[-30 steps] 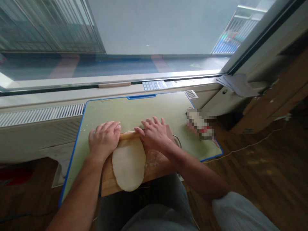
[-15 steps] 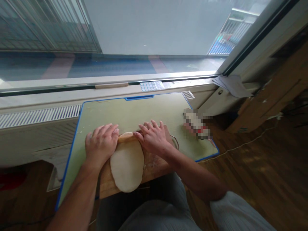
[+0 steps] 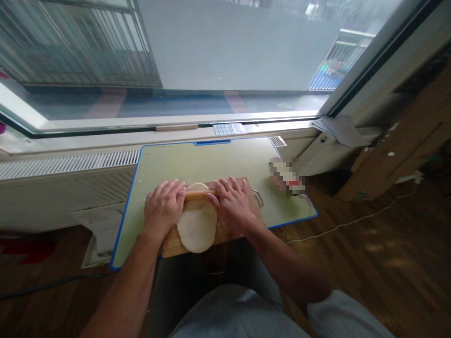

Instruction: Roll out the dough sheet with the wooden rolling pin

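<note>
A wooden rolling pin (image 3: 199,195) lies across the far part of a flattened oval of pale dough (image 3: 197,230). My left hand (image 3: 165,203) is closed over the pin's left end, and my right hand (image 3: 230,199) over its right end, fingers bent forward across it. Both ends of the pin are hidden under my hands. A strip of dough shows beyond the pin. Beneath the dough is a wooden cutting board (image 3: 172,246) with a metal handle (image 3: 259,199) on its right side.
The board rests on a pale green table (image 3: 169,159) with a blue rim. At its right lies a blurred-out object (image 3: 287,176). Behind are a radiator (image 3: 70,164) and a window sill with papers (image 3: 340,130). A cable (image 3: 352,225) crosses the wooden floor.
My hands and the rolling pin have moved slightly away from me over the dough, and more dough shows beyond the pin. The camera view has shifted, so the table appears farther right.
</note>
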Demonstrator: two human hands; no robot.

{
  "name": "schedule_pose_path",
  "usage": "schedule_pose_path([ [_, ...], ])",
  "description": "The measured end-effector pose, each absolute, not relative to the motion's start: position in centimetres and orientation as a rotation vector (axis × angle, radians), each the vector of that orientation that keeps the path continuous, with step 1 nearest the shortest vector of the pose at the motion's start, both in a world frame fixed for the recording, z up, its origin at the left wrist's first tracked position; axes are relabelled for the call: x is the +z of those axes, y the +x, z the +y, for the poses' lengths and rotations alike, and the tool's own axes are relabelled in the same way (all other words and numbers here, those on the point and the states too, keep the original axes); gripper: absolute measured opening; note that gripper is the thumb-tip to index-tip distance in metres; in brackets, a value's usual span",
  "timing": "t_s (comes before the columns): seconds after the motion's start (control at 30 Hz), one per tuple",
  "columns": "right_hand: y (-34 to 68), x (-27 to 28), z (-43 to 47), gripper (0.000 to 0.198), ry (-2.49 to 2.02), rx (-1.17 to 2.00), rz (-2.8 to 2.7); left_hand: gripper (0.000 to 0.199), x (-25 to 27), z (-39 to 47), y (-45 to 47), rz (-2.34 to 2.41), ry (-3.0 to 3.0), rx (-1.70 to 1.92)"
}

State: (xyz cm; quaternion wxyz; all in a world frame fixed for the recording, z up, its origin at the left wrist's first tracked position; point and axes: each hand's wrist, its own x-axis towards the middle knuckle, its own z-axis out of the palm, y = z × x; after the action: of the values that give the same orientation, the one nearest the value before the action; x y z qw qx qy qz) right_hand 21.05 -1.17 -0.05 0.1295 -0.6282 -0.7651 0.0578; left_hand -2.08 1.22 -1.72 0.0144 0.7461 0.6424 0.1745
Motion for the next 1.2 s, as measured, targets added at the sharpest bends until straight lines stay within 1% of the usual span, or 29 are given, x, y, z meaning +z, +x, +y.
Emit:
schedule_pose_path([
  [0.07, 21.1, -0.3, -1.8, 0.063, -1.824, 0.178, -2.203, 0.061, -2.0, 0.7, -2.1, 1.984, 2.318, 0.574],
  [0.17, 21.1, -0.6, -2.5, 0.061, -1.806, 0.185, -2.193, 0.062, -2.4, -0.1, -2.2, 1.981, 2.316, 0.617],
  [0.37, 21.3, -0.7, -3.3, 0.051, -1.771, 0.211, -2.190, 0.056, -2.9, -1.1, -2.6, 1.971, 2.349, 0.651],
  [0.47, 21.6, -0.6, -2.4, 0.042, -1.715, 0.239, -2.196, 0.054, -2.6, -1.0, -2.7, 1.914, 2.373, 0.631],
  [0.57, 22.1, -0.4, -0.8, 0.032, -1.670, 0.256, -2.221, 0.044, -2.0, -0.5, -2.6, 1.867, 2.360, 0.600],
  [0.63, 22.5, -0.1, 0.3, 0.030, -1.663, 0.264, -2.250, 0.037, -1.5, 0.1, -2.3, 1.884, 2.329, 0.594],
  [0.83, 22.9, 1.0, 2.5, 0.031, -1.724, 0.245, -2.270, 0.034, -0.5, 1.6, -1.4, 1.909, 2.285, 0.581],
  [1.03, 21.8, 1.1, 4.4, 0.050, -1.840, 0.231, -2.176, 0.046, 0.3, 4.1, -1.6, 1.989, 2.185, 0.615],
  [1.2, 20.8, 0.7, 5.7, 0.053, -1.887, 0.159, -2.206, 0.048, 0.7, 7.4, -1.1, 2.162, 2.132, 0.446],
])
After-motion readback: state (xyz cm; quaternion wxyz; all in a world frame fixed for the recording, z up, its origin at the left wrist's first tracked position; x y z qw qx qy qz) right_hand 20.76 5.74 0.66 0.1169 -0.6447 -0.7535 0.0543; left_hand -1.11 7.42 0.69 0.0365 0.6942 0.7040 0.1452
